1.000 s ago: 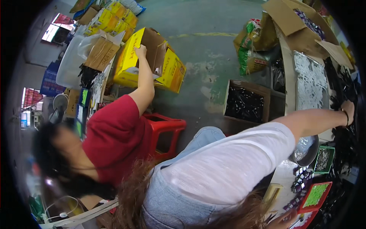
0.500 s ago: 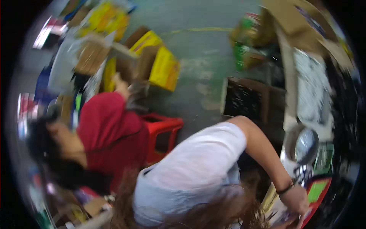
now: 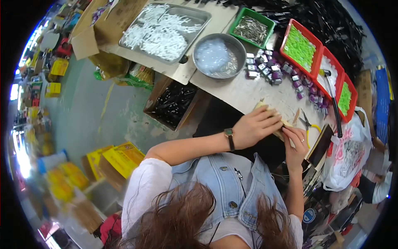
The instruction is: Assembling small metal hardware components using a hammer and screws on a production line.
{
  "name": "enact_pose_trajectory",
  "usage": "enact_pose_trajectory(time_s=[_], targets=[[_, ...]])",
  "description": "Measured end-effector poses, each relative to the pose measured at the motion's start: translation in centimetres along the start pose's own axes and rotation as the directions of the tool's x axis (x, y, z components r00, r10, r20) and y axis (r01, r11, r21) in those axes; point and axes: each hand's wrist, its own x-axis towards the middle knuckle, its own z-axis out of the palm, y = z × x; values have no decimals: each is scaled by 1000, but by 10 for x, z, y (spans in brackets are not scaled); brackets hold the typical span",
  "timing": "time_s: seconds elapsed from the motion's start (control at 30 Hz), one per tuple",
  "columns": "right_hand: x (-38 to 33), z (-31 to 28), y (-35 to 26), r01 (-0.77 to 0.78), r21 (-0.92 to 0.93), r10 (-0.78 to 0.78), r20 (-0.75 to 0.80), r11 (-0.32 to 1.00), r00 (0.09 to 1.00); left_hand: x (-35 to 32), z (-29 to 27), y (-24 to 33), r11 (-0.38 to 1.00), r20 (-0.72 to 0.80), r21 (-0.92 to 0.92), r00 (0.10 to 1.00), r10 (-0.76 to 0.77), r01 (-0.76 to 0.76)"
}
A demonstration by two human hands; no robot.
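My left hand point(image 3: 259, 126), with a watch on its wrist, lies with its fingers stretched across a yellowish block point(image 3: 261, 104) at the table's near edge. Close beside it, my right hand point(image 3: 295, 145) has thumb and fingers pressed together at the block's right end. Whatever those fingers pinch is too small and covered to make out. Just right of the hands lie snips point(image 3: 309, 123) with yellow handles. Beyond them are many small purple and silver parts point(image 3: 297, 83), loose on the wooden table point(image 3: 226, 93). A hammer point(image 3: 335, 103) with a black handle leans across the red trays point(image 3: 318, 76).
Farther left stand a round metal bowl point(image 3: 219, 76), a green tray point(image 3: 270, 34) of metal pins and a metal tray point(image 3: 205, 20) of white pieces. A carton point(image 3: 186, 115) of black parts sits below the table. A white plastic bag point(image 3: 348, 153) hangs at right.
The view has swung toward the table, and the co-worker in red has mostly left it. One of my arms reached toward the red trays before; now both hands are together at the yellowish block.
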Motion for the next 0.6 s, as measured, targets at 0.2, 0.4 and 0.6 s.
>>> enact_pose_trajectory(time_s=[0.2,0.4,0.6], targets=[[-4,18,8,48,22,-46,-88,999,995,-11,-5,-7,993,200,117,980,-7,-17],[35,0,41,47,18,-46,-82,999,996,-12,-9,-4,935,356,331,935,5,-131],[70,7,83,-118,-172,128,48,978,991,-5,-25,4,994,342,109,939,-50,13]])
